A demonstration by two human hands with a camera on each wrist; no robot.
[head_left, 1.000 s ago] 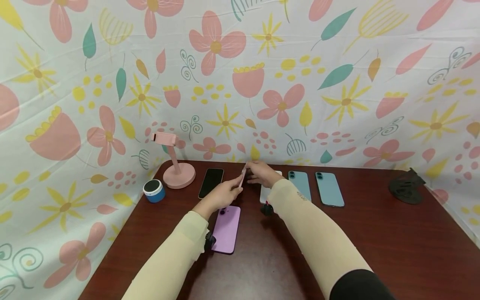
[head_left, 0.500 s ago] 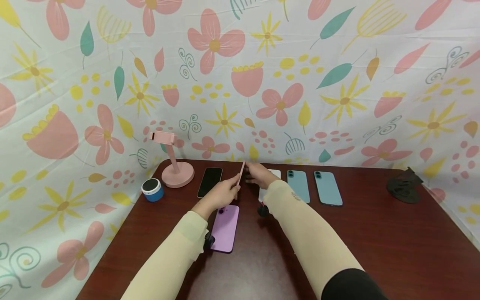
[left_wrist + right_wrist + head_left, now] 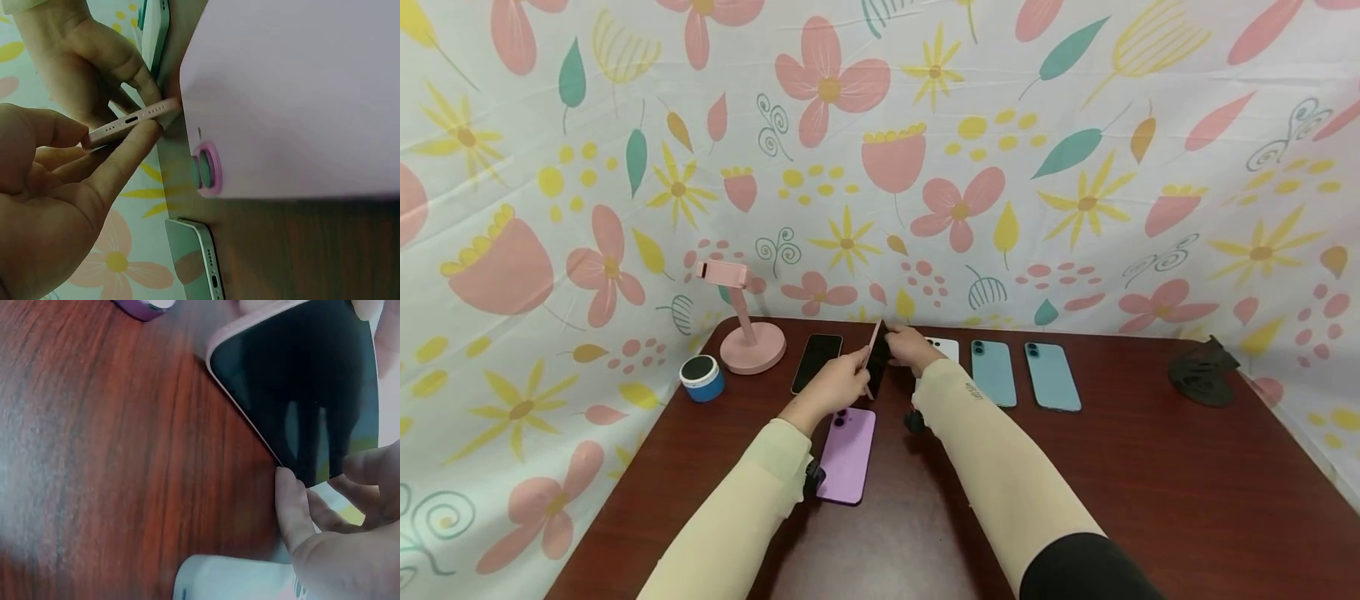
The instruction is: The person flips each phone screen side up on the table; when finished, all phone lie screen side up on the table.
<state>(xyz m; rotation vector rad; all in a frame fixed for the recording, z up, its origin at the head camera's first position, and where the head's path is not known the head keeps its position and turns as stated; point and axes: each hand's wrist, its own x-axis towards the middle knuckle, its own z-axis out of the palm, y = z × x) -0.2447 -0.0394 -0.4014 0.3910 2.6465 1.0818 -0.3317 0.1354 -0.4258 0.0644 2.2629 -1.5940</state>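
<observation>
Just left of the table's far middle, the left hand (image 3: 838, 382) holds a pink phone (image 3: 877, 360) by its edges, tilted up. The phone's dark screen faces right. The right hand (image 3: 913, 348) meets it from the other side; in the right wrist view its fingertips (image 3: 289, 484) pinch a corner of the phone. The bottom edge of the phone, with its charging port, shows in the left wrist view between the left fingers. Below the left wrist lies a purple phone (image 3: 847, 457), camera side up. Partly under the right forearm is a white phone (image 3: 949, 348).
Two light blue phones (image 3: 994, 372) lie face down to the right. A dark-screened phone (image 3: 817, 363), a pink phone stand (image 3: 752, 347) and a blue jar (image 3: 702, 378) are at left. A black stand-like object (image 3: 1204, 372) sits far right, before the patterned cloth (image 3: 970, 292).
The pink phone has turned from nearly edge-on, so its dark screen now shows to the head view. Both hands have shifted slightly left with it.
</observation>
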